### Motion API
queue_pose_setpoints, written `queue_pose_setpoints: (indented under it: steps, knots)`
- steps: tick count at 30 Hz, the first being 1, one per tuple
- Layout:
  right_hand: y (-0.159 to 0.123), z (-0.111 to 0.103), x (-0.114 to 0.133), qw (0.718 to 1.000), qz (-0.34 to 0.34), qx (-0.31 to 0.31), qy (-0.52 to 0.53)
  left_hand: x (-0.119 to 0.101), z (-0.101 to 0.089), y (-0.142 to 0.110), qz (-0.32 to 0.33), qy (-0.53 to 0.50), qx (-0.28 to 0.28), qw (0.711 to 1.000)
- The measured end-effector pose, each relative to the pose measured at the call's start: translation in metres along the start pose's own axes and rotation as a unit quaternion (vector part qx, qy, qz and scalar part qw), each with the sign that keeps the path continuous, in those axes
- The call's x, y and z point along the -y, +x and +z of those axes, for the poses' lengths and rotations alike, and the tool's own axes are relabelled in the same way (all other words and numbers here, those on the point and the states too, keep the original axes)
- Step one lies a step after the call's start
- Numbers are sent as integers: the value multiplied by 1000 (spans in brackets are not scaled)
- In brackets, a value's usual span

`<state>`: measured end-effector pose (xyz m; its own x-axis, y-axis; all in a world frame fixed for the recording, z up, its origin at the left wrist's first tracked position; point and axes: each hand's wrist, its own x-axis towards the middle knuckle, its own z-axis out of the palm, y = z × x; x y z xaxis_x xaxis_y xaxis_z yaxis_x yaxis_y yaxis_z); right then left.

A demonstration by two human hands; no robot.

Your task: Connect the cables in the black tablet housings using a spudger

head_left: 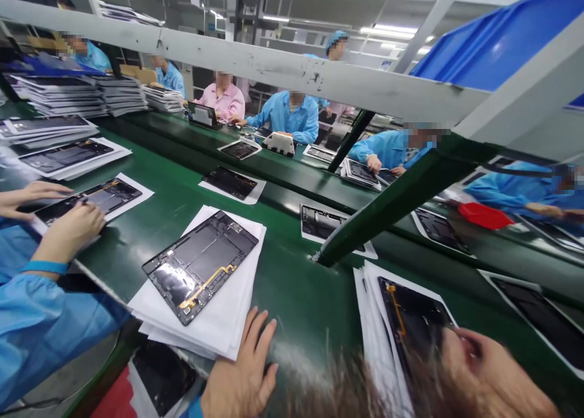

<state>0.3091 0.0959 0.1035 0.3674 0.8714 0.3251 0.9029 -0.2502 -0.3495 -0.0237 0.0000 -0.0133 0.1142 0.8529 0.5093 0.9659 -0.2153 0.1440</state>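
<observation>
My left hand (244,369) lies flat on the green bench with its fingers spread. Its fingertips are beside a stack of white paper sheets (246,320). On top of that stack rests an open tablet housing (201,263), black inside with a yellow flex cable along one side. At the lower right, my right hand (495,375) is curled over the edge of a second tablet housing (417,320), which lies on another paper stack (371,327). Whatever is between its fingers is hidden. Blurred dark hair covers part of the bottom edge.
To the left, a co-worker's hands (68,226) work over a tablet housing (114,196). More housings on paper (232,184) lie along the green bench (173,214). A green slanted post (387,205) and a white beam (274,62) cross the view. People in blue and pink sit opposite.
</observation>
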Motion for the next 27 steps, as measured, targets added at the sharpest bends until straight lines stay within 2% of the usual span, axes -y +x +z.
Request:
queue_pose_setpoints:
  steps: [1,3,6,7,8,11,14,17,23,27]
  knots:
    - [-12,0,31,998,17,28,52,1,0,0,0,-5,8,1000]
    - [-37,5,92,975,-26,147,163,3,-1,0,2,-18,28,999]
    - [-69,29,165,887,-153,346,264,6,-2,0,19,-10,34,999]
    - [-77,39,183,861,-180,383,282,7,-2,0,23,6,26,999]
    - [-83,50,198,850,-193,396,288,8,-2,0,28,25,16,999]
    - [-93,80,232,842,-197,410,289,9,1,-2,38,65,-9,997]
    - [-95,100,250,856,-171,394,288,10,5,-4,45,69,-10,997]
    - [-93,106,254,856,-146,391,306,10,6,-5,46,69,0,997]
    - [-86,103,248,816,-102,419,385,10,0,-2,51,59,18,997]
    - [-82,100,249,794,-75,418,435,10,-6,4,60,42,-8,997]
